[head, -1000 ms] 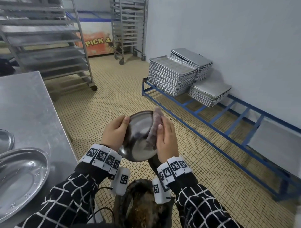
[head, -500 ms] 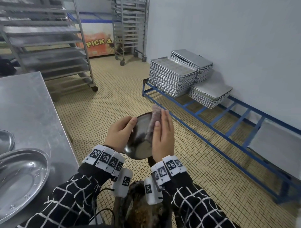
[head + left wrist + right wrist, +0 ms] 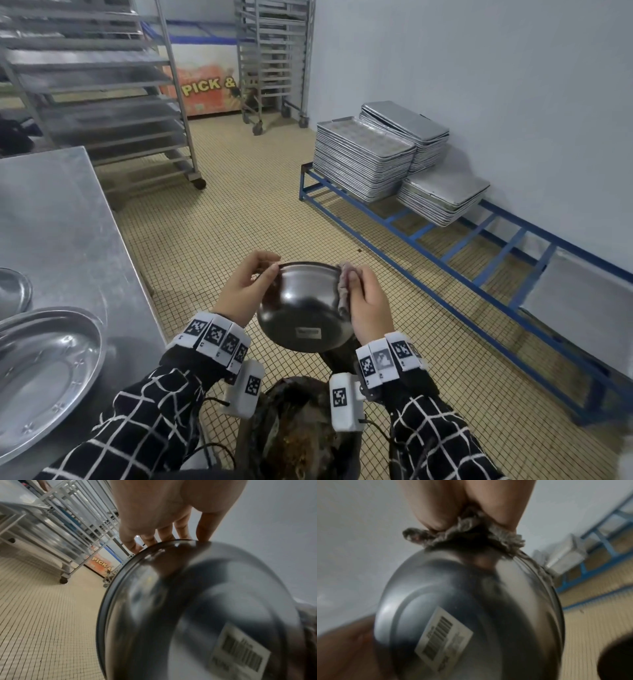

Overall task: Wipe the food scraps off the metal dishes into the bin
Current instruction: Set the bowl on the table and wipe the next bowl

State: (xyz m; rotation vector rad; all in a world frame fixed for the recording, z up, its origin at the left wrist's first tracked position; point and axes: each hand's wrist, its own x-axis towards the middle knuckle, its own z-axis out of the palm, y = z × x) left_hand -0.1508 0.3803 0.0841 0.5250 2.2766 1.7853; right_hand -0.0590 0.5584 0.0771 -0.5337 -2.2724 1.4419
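A round metal bowl [image 3: 303, 308] hangs between my hands, tipped so its underside with a barcode label [image 3: 308, 332] faces me. My left hand [image 3: 245, 291] grips the bowl's left rim, fingers curled over the edge [image 3: 147, 539]. My right hand [image 3: 364, 301] holds a greyish wiping cloth [image 3: 344, 291] against the bowl's right rim; the cloth [image 3: 471, 536] is bunched under the fingers. The bowl's inside is hidden. Below my wrists stands a dark bin [image 3: 301, 431] with brown scraps in it.
A steel table [image 3: 61, 222] stands to my left with an oval metal platter [image 3: 41, 373] and another dish [image 3: 13, 291] on it. Wheeled tray racks [image 3: 102, 85] stand behind. A blue floor rack [image 3: 445, 240] along the right wall carries stacks of baking trays [image 3: 363, 157].
The bowl has turned over: its inside faced me before, now its labelled underside does. My right hand and the cloth have shifted from inside the bowl to its right rim.
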